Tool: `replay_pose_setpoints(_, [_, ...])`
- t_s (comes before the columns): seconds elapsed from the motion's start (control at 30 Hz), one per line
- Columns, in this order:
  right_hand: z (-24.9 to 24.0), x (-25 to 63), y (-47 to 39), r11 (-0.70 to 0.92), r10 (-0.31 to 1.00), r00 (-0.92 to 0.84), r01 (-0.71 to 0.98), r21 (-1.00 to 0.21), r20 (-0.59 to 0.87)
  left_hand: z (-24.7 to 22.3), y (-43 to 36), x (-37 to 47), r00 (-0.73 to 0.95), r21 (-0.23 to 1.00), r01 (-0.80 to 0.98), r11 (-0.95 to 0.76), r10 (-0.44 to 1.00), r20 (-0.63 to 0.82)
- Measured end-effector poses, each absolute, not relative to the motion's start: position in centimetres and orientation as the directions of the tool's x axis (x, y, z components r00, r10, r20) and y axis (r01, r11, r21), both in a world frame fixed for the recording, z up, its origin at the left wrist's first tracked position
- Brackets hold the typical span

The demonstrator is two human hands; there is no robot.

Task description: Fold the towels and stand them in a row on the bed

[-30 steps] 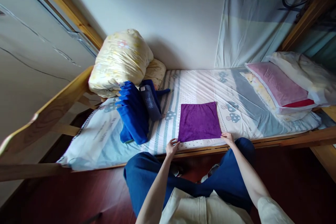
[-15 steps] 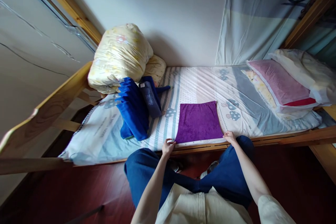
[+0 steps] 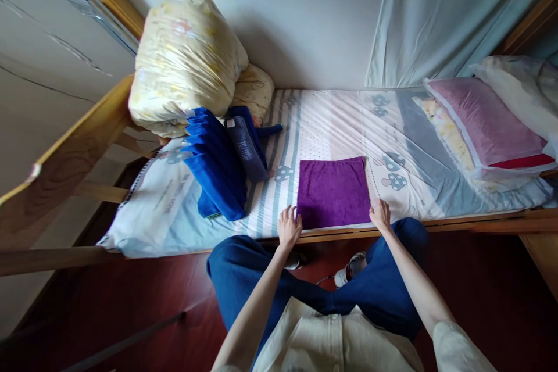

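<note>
A purple towel [image 3: 333,193] lies spread flat on the bed, close to the front edge and in front of my knees. My left hand [image 3: 289,226] rests at its near left corner, fingers apart and lightly touching the edge. At the near right corner is my right hand [image 3: 381,215], its fingers loosely bent along the towel's side and apart. Left of the towel, a row of folded blue towels [image 3: 218,165] leans over on the sheet. Beside them lies a dark blue folded bundle [image 3: 246,151] with a pale label and print.
A bulky pale yellow quilt [image 3: 185,67] stands at the bed's left end near the wooden rail [image 3: 74,145]. Pink pillow [image 3: 492,119] and plastic-wrapped bedding are on the right. The patterned sheet [image 3: 326,122] runs back to the wall, where a curtain [image 3: 418,23] hangs.
Both hands have loosened from the near corners, and the left fingers have spread at the towel's left side. The towel lies straighter at its sides. The view has tilted down slightly.
</note>
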State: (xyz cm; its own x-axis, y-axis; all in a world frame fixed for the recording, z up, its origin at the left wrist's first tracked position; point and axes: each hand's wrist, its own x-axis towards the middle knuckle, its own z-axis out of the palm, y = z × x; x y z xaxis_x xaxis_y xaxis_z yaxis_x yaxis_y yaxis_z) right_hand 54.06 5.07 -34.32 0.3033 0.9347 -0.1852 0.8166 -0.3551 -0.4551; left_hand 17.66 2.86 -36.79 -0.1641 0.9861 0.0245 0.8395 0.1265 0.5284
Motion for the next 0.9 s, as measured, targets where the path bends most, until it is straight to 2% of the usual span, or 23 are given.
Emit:
replay_pose_setpoints(0.07, [-34.6, 51.6, 5.6, -0.201, 0.977, 0.215, 0.881, -0.428, -0.016, -36.8, 3.6, 19.7, -0.013, 0.477, 0.878, -0.032, 0.996, 0.091])
replay_pose_setpoints(0.13, [-35.2, 48.8, 5.9, -0.052, 0.993, 0.088, 0.914, -0.402, 0.073, -37.3, 4.2, 21.8, 0.112, 0.442, 0.885, -0.147, 0.988, 0.104])
replay_pose_setpoints(0.27, [-37.0, 44.2, 5.5, 0.094, 0.996, -0.092, 0.927, -0.362, 0.023, -39.1, 4.4, 24.8, 0.183, 0.442, 0.879, -0.178, 0.983, 0.032])
replay_pose_setpoints(0.4, [-38.5, 42.6, 4.2, 0.100, 0.987, -0.138, 0.933, -0.345, -0.087, -40.3, 3.5, 25.5, 0.139, 0.486, 0.869, -0.092, 0.988, -0.060])
replay_pose_setpoints(0.53, [-38.9, 43.0, 3.9, 0.101, 0.978, -0.157, 0.933, -0.347, -0.138, -40.2, 3.5, 25.2, 0.151, 0.522, 0.850, -0.072, 0.982, -0.111])
replay_pose_setpoints(0.67, [-38.9, 44.0, 5.9, 0.136, 0.968, -0.200, 0.926, -0.353, -0.151, -40.0, 6.0, 24.5, 0.194, 0.527, 0.842, -0.114, 0.976, -0.100])
replay_pose_setpoints(0.9, [-39.5, 45.6, 14.5, 0.086, 0.985, -0.127, 0.950, -0.301, -0.120, -40.7, 14.4, 23.2, 0.181, 0.521, 0.843, -0.134, 0.983, -0.039])
